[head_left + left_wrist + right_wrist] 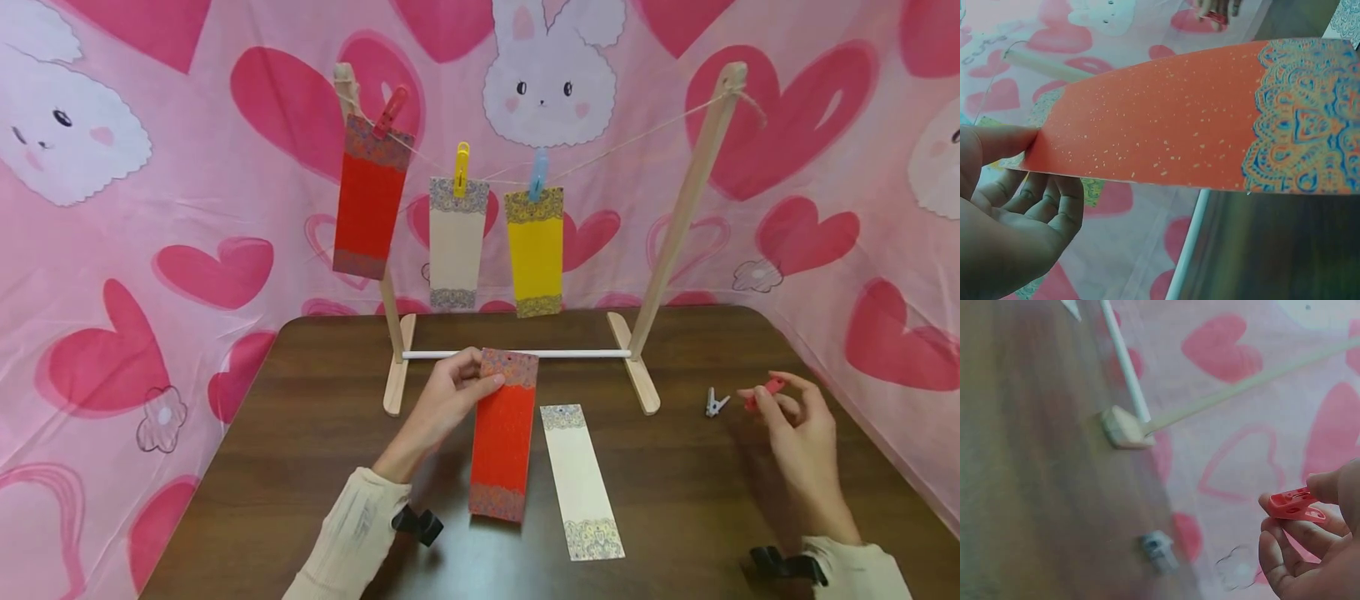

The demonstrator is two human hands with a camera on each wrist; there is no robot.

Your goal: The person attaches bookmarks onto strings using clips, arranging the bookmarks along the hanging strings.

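My left hand (450,396) pinches a red bookmark-like card (501,442) near its patterned top, thumb in front and fingers behind. The card hangs upright, raised off the table. In the left wrist view the red card (1160,125) shows gold flecks and a blue lace pattern at one end. Off to the right, my right hand (806,437) holds a red clothespin (765,392) between thumb and fingers. The right wrist view shows the clothespin (1297,505) closely. A grey clothespin (716,403) lies on the table beside that hand. A cream card (581,479) lies flat between the hands.
A wooden stand (686,217) carries a sagging string (637,137). On it hang a red card (369,200) by a red clothespin, a cream card (457,246) by a yellow one and a yellow card (536,254) by a blue one. A white bar (585,354) joins the stand's feet.
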